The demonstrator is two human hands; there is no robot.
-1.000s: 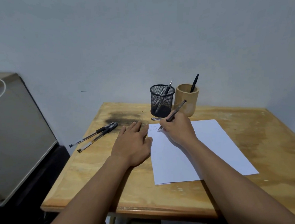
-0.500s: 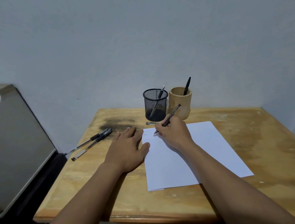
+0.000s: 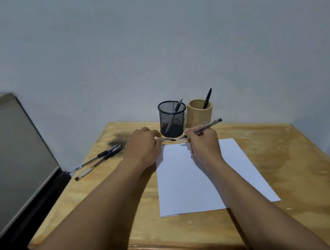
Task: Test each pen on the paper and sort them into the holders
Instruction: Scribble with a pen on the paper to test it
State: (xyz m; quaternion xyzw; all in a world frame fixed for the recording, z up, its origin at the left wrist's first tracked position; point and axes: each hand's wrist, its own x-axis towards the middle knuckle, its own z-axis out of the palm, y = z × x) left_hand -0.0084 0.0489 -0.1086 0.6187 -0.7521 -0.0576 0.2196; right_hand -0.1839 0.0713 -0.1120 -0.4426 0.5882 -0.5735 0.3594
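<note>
My right hand [image 3: 205,144] grips a grey pen [image 3: 208,125] just past the far edge of the white paper [image 3: 194,183], its tip pointing left and lifted off the sheet. My left hand [image 3: 142,148] has its fingers curled at the left end of a small pen cap [image 3: 169,140], which lies in front of the black mesh holder [image 3: 172,117]; it seems to pinch it. The mesh holder has one pen [image 3: 176,108] in it. The bamboo holder [image 3: 197,116] to its right has a black pen [image 3: 207,97]. Two more pens [image 3: 99,159] lie at the table's left.
The wooden table [image 3: 281,155] stands against a pale wall, with a dark stain near its back left corner. A large grey slanted panel [image 3: 8,157] stands off the table's left side. Both forearms reach in from the near edge.
My left hand left its flat rest beside the paper and moved forward to the pen cap, its fingers now curled. My right hand lifted the pen off the paper towards the cap.
</note>
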